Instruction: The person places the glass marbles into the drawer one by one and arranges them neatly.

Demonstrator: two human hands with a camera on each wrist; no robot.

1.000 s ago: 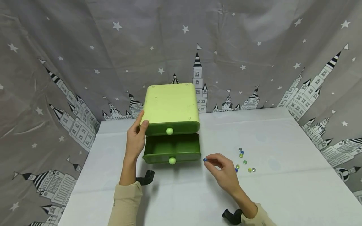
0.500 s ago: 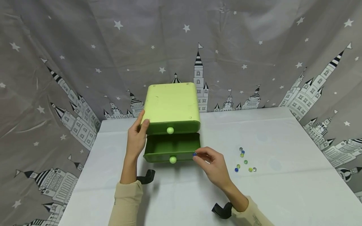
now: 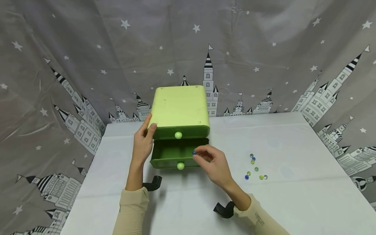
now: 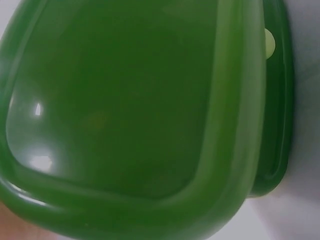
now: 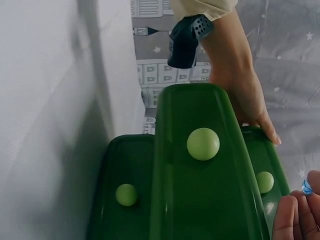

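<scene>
The right hand (image 3: 213,164) pinches a blue glass marble (image 3: 194,152) between thumb and fingertips, at the very tip of the grip, over the pulled-out drawer (image 3: 165,164). It should prove light, hard and slick, best held round its middle. Left of that grip, the left hand (image 3: 143,143) rests against the green chest (image 3: 180,106); loose marbles (image 3: 256,169) lie to the grip's right.

Drawer box (image 3: 180,106): on table (image 3: 299,150), before backdrop (image 3: 147,49)
Open drawer (image 3: 164,164): box front
Left hand (image 3: 142,143): box's left side
Marble (image 3: 194,152): in right hand (image 3: 213,164), over drawer
Loose marbles (image 3: 256,169): right of box
</scene>
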